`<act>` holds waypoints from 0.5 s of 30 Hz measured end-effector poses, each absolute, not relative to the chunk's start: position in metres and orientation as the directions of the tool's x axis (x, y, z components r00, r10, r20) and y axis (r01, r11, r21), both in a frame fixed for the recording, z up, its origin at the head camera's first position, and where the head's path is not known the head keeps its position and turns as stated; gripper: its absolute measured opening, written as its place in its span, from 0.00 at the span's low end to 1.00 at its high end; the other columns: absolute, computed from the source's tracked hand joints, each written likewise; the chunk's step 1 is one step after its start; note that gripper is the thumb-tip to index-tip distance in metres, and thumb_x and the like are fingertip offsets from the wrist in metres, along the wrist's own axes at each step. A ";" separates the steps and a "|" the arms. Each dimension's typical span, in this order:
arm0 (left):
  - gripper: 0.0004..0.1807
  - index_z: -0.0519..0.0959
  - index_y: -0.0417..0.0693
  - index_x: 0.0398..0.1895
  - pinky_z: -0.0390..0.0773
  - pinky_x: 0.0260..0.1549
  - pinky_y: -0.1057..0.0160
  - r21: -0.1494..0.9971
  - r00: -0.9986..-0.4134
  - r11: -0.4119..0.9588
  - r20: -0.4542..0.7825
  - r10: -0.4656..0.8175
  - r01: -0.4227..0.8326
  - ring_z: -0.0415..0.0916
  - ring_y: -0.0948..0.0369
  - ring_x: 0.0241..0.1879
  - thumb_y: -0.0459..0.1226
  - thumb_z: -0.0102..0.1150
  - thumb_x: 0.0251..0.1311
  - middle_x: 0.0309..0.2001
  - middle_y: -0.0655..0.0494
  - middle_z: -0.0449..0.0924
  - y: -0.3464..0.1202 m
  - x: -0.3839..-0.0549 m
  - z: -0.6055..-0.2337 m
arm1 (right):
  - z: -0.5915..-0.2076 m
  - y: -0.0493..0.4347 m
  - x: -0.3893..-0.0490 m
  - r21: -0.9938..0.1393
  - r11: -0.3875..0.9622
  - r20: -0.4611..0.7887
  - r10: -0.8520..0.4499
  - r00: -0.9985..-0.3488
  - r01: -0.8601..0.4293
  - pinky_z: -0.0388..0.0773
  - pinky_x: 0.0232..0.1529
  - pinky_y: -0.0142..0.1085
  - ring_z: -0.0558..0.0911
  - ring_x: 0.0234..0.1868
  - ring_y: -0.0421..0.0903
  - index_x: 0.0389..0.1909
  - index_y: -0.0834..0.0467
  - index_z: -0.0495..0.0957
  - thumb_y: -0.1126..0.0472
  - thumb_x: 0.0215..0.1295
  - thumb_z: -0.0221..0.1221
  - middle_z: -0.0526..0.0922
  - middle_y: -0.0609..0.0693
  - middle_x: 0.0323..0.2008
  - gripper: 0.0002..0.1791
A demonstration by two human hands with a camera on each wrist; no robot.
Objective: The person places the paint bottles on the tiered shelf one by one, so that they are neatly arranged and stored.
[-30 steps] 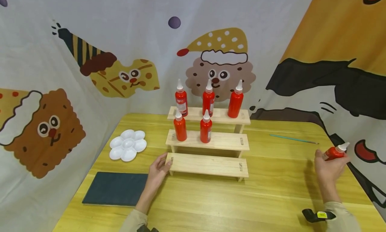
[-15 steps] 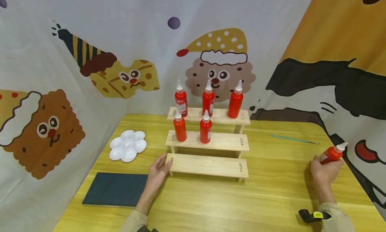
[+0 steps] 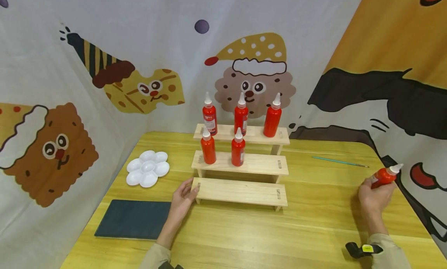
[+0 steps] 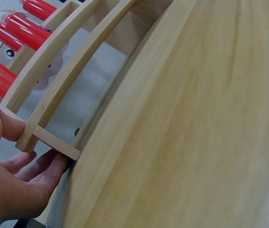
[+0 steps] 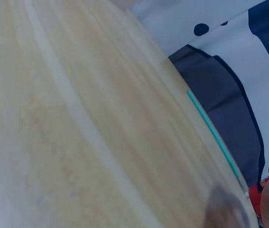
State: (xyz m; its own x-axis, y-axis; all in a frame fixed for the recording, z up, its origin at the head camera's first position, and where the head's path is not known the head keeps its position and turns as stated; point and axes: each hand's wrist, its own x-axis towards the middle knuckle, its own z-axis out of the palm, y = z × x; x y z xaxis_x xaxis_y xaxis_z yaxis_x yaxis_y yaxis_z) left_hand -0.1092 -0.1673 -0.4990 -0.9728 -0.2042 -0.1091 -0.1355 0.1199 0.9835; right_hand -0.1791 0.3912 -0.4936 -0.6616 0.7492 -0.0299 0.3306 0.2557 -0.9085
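At the left end of the lowest step of a wooden three-step display rack, my left hand grips the board. In the left wrist view the thumb lies against the board's end and the fingers reach behind its short leg. Over the table's right side, my right hand holds a red paint bottle with a white nozzle, tilted to the right. Only part of this bottle shows in the right wrist view. Three similar red bottles stand on the top step and two red bottles on the middle one.
A thin teal paintbrush lies on the table right of the rack. A white flower-shaped palette sits at the left, with a dark flat board in front of it. A cartoon-printed curtain hangs behind.
My right hand has moved slightly left and toward me with the red paint bottle, mostly in the first half second. The left hand and the rack stay put.
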 end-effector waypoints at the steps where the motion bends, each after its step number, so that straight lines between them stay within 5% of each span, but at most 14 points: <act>1: 0.29 0.69 0.38 0.72 0.79 0.51 0.62 0.983 -0.973 0.123 -0.108 -0.203 -0.134 0.76 0.41 0.61 0.37 0.61 0.70 0.61 0.31 0.76 -0.168 -0.109 -0.499 | -0.492 0.391 -0.180 -0.909 0.255 -0.030 0.747 -0.664 0.329 0.50 0.79 0.40 0.60 0.72 0.54 0.76 0.53 0.48 0.57 0.72 0.46 0.64 0.48 0.64 0.34; 5: 0.30 0.68 0.38 0.72 0.79 0.54 0.56 0.982 -0.974 0.131 -0.107 -0.199 -0.135 0.75 0.40 0.62 0.39 0.61 0.71 0.63 0.31 0.75 -0.168 -0.109 -0.500 | -0.483 0.387 -0.181 -0.914 0.262 -0.015 0.741 -0.671 0.310 0.54 0.77 0.41 0.63 0.67 0.54 0.75 0.50 0.50 0.57 0.71 0.48 0.64 0.38 0.55 0.33; 9: 0.30 0.68 0.40 0.73 0.79 0.57 0.52 0.982 -0.973 0.125 -0.116 -0.200 -0.143 0.74 0.38 0.63 0.39 0.61 0.71 0.63 0.31 0.75 -0.168 -0.108 -0.498 | -0.474 0.380 -0.181 -0.913 0.294 0.022 0.730 -0.683 0.284 0.58 0.76 0.41 0.65 0.65 0.55 0.74 0.51 0.52 0.58 0.70 0.50 0.67 0.43 0.56 0.33; 12: 0.29 0.69 0.40 0.72 0.79 0.56 0.55 0.983 -0.973 0.114 -0.117 -0.200 -0.141 0.75 0.38 0.63 0.37 0.61 0.71 0.63 0.30 0.75 -0.167 -0.108 -0.499 | -0.467 0.373 -0.180 -0.906 0.320 0.044 0.720 -0.693 0.276 0.61 0.75 0.41 0.67 0.65 0.56 0.74 0.52 0.53 0.57 0.71 0.51 0.69 0.52 0.60 0.32; 15: 0.28 0.69 0.40 0.72 0.80 0.52 0.61 0.985 -0.972 0.098 -0.122 -0.199 -0.144 0.75 0.39 0.63 0.36 0.60 0.71 0.62 0.31 0.76 -0.167 -0.109 -0.498 | -0.460 0.365 -0.179 -0.903 0.332 0.053 0.714 -0.698 0.271 0.66 0.69 0.37 0.71 0.59 0.51 0.72 0.50 0.56 0.55 0.71 0.52 0.71 0.50 0.58 0.30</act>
